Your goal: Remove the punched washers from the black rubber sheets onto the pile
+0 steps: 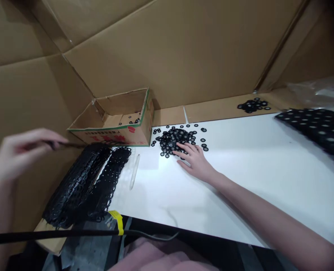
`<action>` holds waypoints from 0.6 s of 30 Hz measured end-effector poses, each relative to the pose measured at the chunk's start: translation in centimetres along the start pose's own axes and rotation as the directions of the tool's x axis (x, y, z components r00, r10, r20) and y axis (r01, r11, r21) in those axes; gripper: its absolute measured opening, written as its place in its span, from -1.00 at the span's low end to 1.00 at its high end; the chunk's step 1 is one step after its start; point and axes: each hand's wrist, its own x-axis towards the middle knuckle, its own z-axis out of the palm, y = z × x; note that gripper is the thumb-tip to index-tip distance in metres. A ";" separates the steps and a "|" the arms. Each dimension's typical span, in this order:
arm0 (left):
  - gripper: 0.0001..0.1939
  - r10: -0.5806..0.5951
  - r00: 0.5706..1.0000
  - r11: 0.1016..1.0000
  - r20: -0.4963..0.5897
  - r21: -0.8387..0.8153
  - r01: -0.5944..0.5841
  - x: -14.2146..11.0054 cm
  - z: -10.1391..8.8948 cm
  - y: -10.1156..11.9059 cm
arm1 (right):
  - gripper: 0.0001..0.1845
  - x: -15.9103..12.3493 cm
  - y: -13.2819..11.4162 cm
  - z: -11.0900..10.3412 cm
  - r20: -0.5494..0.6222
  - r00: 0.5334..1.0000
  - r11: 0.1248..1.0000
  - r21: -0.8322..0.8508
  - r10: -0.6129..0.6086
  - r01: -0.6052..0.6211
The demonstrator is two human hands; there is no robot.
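Note:
My left hand (pixel 28 148), blurred by motion, is raised at the left with thumb and fingers pinched on one end of a thin black perforated strip (pixel 82 144). The strip stretches right, over the far end of a thick stack of black perforated strips (pixel 70 184). Beside that stack lies a flatter layer of black netlike strips (pixel 110 177). My right hand (pixel 195 161) rests with its fingers spread at the near right edge of a heap of small black rings (pixel 172 140). Several loose rings surround the heap on the white tabletop (pixel 161 188).
An open cardboard box (pixel 113 135) holding a few small rings stands at the back left. A white pen-like stick (pixel 134 171) lies beside the strips. Another ring pile (pixel 253 105) and a black dotted sheet (pixel 319 128) are right. A black cable (pixel 79 233) crosses in front.

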 end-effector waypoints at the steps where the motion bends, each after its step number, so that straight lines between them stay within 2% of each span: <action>1: -0.80 0.029 0.995 1.000 0.091 0.003 -0.029 -1.8 1.1 -1.0 | -0.62 0.0 0.0 0.0 -0.003 1.000 1.000 0.003 -0.002 0.002; 3: -0.77 0.030 0.931 1.000 0.364 -0.008 -0.029 -5.2 4.3 -2.8 | -0.62 0.0 0.0 0.1 -0.011 1.000 1.000 0.011 -0.001 0.001; 4: -0.76 0.004 0.895 1.000 0.447 -0.007 -0.001 -6.8 6.1 -3.5 | -0.62 0.0 0.0 0.1 -0.015 1.000 1.000 0.013 -0.001 0.001; 7: -0.71 -0.127 0.820 0.992 0.558 0.057 0.115 -10.6 10.1 -4.7 | -0.62 0.0 0.0 0.1 -0.020 1.000 1.000 0.009 -0.009 0.009; 10: -0.73 -0.199 0.739 0.976 0.644 0.064 0.206 -11.9 10.7 -4.4 | -0.62 -0.1 0.0 0.1 -0.020 1.000 1.000 0.000 -0.016 0.016; 12: -0.71 -0.198 0.713 0.976 0.673 0.065 0.209 -11.4 10.2 -3.8 | -0.62 -0.1 0.0 0.0 -0.024 1.000 1.000 -0.005 -0.011 0.010; 13: -0.70 -0.188 0.721 0.979 0.666 0.068 0.192 -10.8 10.1 -3.5 | -0.63 -0.1 -0.1 0.0 -0.026 1.000 1.000 -0.008 -0.006 0.006; 14: -0.68 -0.176 0.749 0.983 0.639 0.075 0.166 -10.1 10.3 -3.3 | -0.64 -0.1 -0.2 -0.1 -0.030 1.000 1.000 -0.013 -0.004 0.003; 16: -0.58 -0.156 0.852 0.987 0.500 0.117 0.112 -8.5 11.9 -3.2 | -0.65 -0.1 -0.3 -0.2 -0.040 0.999 1.000 -0.023 -0.005 0.004; 17: -0.51 -0.144 0.906 0.985 0.397 0.149 0.092 -7.7 13.2 -3.3 | -0.65 -0.1 -0.4 -0.3 -0.045 0.999 1.000 -0.028 -0.006 0.005; 18: -0.45 -0.100 0.930 0.985 0.354 0.165 0.043 -7.1 14.8 -3.5 | -0.65 -0.1 -0.5 -0.4 -0.051 0.999 0.999 -0.033 -0.006 0.004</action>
